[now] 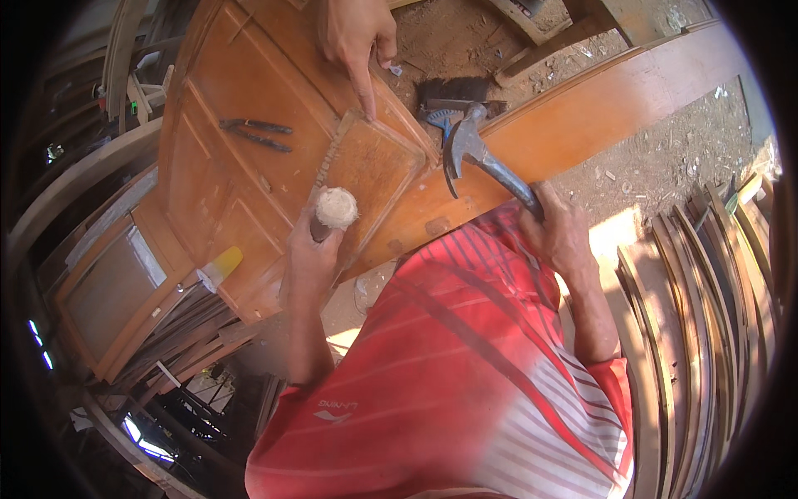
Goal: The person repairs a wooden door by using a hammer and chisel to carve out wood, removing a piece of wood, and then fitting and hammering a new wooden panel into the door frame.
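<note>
My left hand [309,254] is closed round a wooden tool handle [336,208], upright over the orange-brown wooden door panel [249,179]. I see its round, frayed pale end from above; whatever lies below is hidden. Held off to the right, a claw hammer [499,170] is in my right hand [561,229], gripped near the shaft's end, its head tilted up and left. On the panel, a row of small pale notches [329,154] runs beyond my left hand. Another person's hand [359,41] comes from the far side, index finger pointing to the panel.
Dark-handled pliers [258,135] lie on the panel. A yellow-handled tool [221,266] is at its left edge. A brush [455,96] and a blue toothed tool [442,121] sit beyond the hammer. Curved boards [665,333] stand at right; a long plank [598,91] extends far right.
</note>
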{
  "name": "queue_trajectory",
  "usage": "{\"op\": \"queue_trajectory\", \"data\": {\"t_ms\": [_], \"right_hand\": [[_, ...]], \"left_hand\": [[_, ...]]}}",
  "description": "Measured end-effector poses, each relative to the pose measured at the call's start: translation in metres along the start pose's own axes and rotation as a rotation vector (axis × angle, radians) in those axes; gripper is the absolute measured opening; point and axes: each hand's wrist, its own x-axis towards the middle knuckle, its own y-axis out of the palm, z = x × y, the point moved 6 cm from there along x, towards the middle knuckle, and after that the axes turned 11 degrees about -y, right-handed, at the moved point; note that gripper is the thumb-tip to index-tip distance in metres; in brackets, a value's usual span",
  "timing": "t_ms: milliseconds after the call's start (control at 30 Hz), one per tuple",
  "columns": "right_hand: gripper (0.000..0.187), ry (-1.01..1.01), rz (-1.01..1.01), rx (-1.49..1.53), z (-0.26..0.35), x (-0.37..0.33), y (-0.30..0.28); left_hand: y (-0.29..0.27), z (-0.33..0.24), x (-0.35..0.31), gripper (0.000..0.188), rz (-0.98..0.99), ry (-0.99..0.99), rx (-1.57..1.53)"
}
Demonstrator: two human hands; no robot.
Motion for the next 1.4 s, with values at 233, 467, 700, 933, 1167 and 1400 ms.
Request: {"op": "queue_trajectory", "data": {"t_ms": [233, 467, 700, 933, 1167, 1400], "right_hand": [[0.026, -0.046, 0.033, 0.052, -0.021, 0.007, 0.001], [0.027, -0.084, 0.048, 0.142, -0.023, 0.011, -0.004], [0.028, -0.145, 0.076, 0.119, -0.021, 0.014, -0.006], [0.029, -0.056, 0.078, 0.007, -0.02, 0.01, 0.0], [0.02, 0.059, 0.001, -0.012, -0.007, 0.01, 0.0], [0.017, 0.111, -0.033, -0.062, -0.001, 0.008, 0.005]], "left_hand": [[0.025, 0.001, -0.007, 0.078, -0.024, -0.038, 0.28], [0.033, -0.002, -0.01, 0.08, -0.02, -0.068, 0.056], [0.038, -0.019, -0.013, 0.076, -0.032, -0.01, 0.264], [0.04, 0.004, -0.008, 0.078, 0.008, -0.071, 0.098], [0.039, 0.024, 0.0, 0.079, 0.048, 0.065, -0.039], [0.033, 0.019, 0.004, 0.072, 0.162, 0.074, -0.232]]}}
